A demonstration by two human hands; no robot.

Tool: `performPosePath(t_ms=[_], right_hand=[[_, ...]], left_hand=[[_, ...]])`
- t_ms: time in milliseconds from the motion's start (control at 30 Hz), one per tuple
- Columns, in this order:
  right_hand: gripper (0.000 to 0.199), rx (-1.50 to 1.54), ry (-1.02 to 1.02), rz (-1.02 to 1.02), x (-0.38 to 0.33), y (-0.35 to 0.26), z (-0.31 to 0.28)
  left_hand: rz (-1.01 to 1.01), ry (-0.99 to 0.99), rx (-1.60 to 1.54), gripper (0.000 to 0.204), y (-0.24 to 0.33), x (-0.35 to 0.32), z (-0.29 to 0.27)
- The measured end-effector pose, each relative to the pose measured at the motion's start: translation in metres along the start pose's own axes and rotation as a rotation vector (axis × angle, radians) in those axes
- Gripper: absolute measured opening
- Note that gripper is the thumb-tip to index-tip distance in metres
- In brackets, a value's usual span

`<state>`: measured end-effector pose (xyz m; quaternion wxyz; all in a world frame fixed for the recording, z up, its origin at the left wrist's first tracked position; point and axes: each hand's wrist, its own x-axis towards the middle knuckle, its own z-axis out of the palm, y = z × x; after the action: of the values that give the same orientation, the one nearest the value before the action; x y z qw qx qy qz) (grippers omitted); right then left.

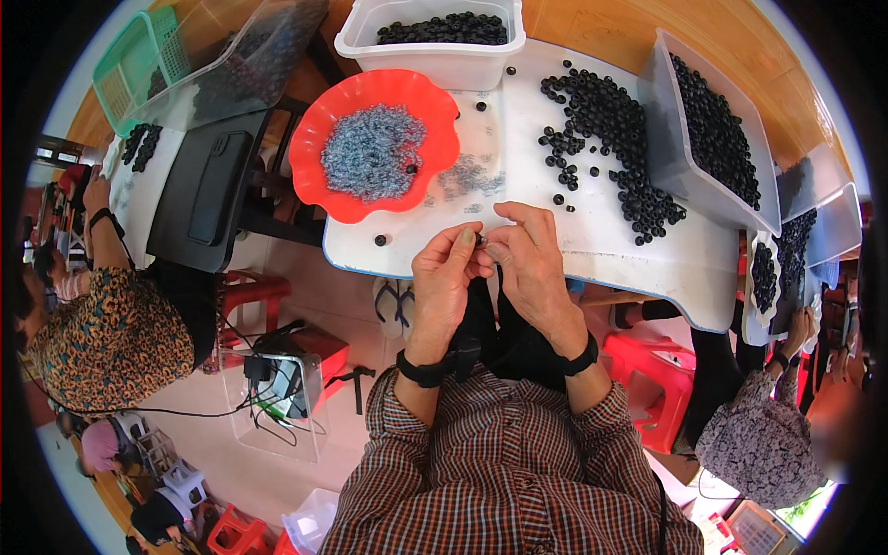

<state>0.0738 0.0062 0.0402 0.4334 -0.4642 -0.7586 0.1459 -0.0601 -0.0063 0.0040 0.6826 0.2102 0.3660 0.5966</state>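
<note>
Above the near edge of a white table [601, 254], my left hand [444, 277] pinches a small round black piece [480, 240] between thumb and fingertips. My right hand [531, 268] meets it from the other side, thumb and forefinger closed at the same piece; whether they hold anything else is too small to make out. Beyond my left hand stands a wavy-rimmed red bowl [310, 171] full of small translucent bluish pieces [370, 153], with a black piece among them. Loose black pieces [606, 120] lie heaped to the far right of my hands.
A white tub [430, 63] of black pieces stands at the back, and a translucent tub [680, 153] of them tilts at the right. Left are a black stool [171, 213] with a dark phone [220, 185], and a green basket [120, 79]. People sit on both sides.
</note>
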Motion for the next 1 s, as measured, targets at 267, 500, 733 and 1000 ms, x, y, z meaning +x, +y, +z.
performPosePath(t_ms=[267, 500, 733, 1000], right_hand=[[0.014, -0.031, -0.040, 0.000, -0.001, -0.002, -0.008], [0.012, 0.016, -0.069, 0.034, -0.003, 0.003, -0.016], [0.009, 0.193, -0.082, 0.191, -0.014, 0.011, -0.019], [0.003, 0.714, -0.119, 0.592, -0.024, 0.024, -0.035]], left_hand=[[0.012, -0.008, 0.068, 0.023, -0.002, -0.002, 0.005], [-0.006, -0.053, 0.149, 0.021, -0.005, -0.003, 0.007], [-0.061, -0.138, 0.119, 0.020, -0.009, -0.002, 0.003], [-0.216, -0.282, -0.053, 0.022, -0.016, 0.002, 0.005]])
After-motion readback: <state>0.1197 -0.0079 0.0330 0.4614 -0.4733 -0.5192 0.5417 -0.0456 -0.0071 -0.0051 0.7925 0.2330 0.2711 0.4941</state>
